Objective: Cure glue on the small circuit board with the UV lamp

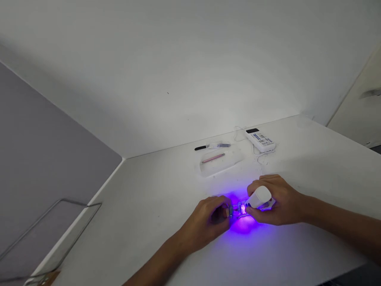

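Observation:
My right hand [275, 200] is closed around a white handheld UV lamp [259, 196], tilted so its lit end points left. Violet light spills from that end onto the white tabletop. Facing it, my left hand [210, 220] curls its fingers and thumb around a small clear, glassy object [231, 211]. Glare and the fingers hide much of this object, so I cannot make out its kind. The lamp's lit end is very close to it; whether they touch I cannot tell.
Behind my hands a clear plastic tray [205, 173] holds a pink pen-like tool [213, 158]. A black-handled tool [200, 148] lies behind it. At the back right sits a white box-shaped device [260, 140] with a thin cord. A wall [178, 79] borders the table.

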`<state>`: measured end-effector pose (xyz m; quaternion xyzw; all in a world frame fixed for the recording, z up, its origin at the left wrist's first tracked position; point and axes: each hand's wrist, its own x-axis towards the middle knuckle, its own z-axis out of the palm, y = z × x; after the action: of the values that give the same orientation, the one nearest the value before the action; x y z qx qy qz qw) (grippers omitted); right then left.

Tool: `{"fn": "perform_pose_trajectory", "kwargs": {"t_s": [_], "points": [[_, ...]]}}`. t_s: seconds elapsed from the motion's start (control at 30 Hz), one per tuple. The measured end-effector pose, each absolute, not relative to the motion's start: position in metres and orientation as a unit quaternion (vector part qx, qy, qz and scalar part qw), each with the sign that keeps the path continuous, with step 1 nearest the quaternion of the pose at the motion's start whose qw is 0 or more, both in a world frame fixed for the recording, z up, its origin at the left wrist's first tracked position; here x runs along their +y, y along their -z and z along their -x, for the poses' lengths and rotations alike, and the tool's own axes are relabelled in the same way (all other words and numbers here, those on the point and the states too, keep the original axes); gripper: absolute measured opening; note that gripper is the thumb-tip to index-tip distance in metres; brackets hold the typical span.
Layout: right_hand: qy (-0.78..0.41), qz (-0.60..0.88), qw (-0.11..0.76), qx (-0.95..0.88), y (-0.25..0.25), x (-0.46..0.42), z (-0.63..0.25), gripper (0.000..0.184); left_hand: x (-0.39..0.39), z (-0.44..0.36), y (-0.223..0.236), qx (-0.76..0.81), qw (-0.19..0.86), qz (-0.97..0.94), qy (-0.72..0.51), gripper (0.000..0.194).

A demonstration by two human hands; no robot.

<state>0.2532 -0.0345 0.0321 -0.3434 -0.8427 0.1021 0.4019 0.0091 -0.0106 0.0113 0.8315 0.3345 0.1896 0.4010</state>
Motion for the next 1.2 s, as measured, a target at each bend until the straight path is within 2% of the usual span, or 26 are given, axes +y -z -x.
{"fn": "perform_pose_trajectory", "kwargs": {"t_s": [1.2], "points": [[-0.102,0.348,0.391,-0.846,-0.0337,-0.0356,-0.2523,0.011,-0.0098,-0.0103,-0.0146,0.343,0.398,-0.833,-0.176,0.001]]}}
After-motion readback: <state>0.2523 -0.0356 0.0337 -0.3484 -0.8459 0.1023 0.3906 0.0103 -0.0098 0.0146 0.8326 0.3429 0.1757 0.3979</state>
